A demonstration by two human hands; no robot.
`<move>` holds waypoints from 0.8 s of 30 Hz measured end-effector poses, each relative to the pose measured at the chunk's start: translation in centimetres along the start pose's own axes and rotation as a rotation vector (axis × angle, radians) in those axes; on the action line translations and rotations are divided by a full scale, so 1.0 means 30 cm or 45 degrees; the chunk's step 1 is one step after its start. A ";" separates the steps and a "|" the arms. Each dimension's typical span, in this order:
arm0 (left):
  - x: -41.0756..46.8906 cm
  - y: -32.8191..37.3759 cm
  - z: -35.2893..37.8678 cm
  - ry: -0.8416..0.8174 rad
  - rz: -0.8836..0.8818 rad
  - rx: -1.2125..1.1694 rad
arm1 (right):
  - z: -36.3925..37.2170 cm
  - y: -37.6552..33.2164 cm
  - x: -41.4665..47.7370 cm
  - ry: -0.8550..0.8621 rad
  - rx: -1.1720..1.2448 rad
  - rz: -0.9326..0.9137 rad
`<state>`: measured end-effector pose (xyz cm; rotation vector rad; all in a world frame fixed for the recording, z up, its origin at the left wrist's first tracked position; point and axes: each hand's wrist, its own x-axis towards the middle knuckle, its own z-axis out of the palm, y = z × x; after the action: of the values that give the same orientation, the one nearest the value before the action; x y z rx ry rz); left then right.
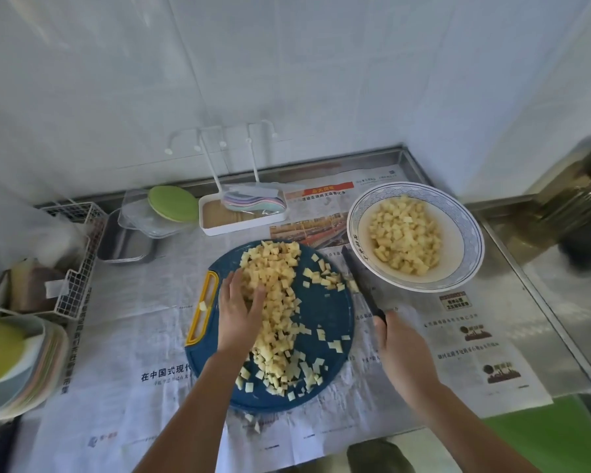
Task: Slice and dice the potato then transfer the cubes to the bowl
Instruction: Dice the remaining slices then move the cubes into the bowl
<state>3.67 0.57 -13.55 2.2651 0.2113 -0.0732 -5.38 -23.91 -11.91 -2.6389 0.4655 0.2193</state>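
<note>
Pale yellow potato cubes (277,302) lie heaped and scattered across the round blue board (328,312). A share already sits in the bowl (471,254), just beside the board's far right edge. The left hand (239,312) rests on the heap with fingers extended, holding nothing. The right hand (403,349) grips the knife (359,278), its blade pointing toward the bowl. Best to rake the cubes against the blade, carry them over together, and sweep strays inward before more fall onto the newspaper (116,336).
</note>
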 end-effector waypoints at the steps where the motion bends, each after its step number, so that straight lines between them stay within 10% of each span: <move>1: -0.006 0.006 0.001 0.004 0.006 -0.017 | 0.002 -0.012 -0.002 -0.018 0.033 0.003; 24: 0.031 0.021 0.042 -0.005 -0.052 -0.039 | 0.043 -0.145 0.066 -0.053 -0.146 -0.117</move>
<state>4.73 -0.66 -14.00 2.2299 0.2546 -0.0953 -2.08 -20.23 -11.76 -2.7543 0.3262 0.2794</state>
